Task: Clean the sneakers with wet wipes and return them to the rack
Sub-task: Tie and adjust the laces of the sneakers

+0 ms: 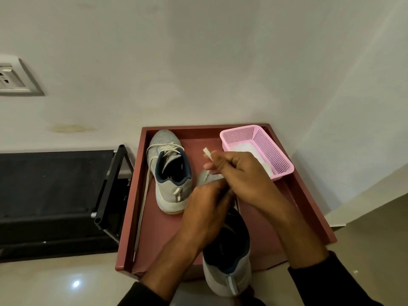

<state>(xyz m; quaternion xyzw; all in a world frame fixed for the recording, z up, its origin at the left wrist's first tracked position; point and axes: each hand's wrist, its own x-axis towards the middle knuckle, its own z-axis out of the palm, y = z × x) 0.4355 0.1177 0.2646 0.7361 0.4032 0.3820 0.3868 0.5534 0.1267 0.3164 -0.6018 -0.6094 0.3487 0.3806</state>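
Clearly only 1 view to go through, the head view.

Head view: 2 grey sneakers on a reddish tray (309,195). Near sneaker (227,261) lying with heel toward the person and over the tray's front edge, toe hidden under the hands, long axis running away from the camera toward the wall. Far sneaker (169,173) standing upright at the tray's back left, toe toward the wall, heel toward the person, long axis almost parallel to the first; a loose lace (141,206) trailing from it down the tray's left side. Right hand (240,171) curled, pinching a lace end (208,153) that sticks up past the fingers. Left hand (207,208) curled low over the near sneaker's laced part; what it holds, impossible to tell. Pink basket (276,151) with something white inside, probably wipes, just behind the right hand. Black rack (55,195) to the left of the tray.

Possible trouble: near sneaker sliding off the front edge if pulled hard by the lace. Also knocking the basket with the right hand, being so near. Also catching the trailing lace while lifting the far sneaker to the rack.
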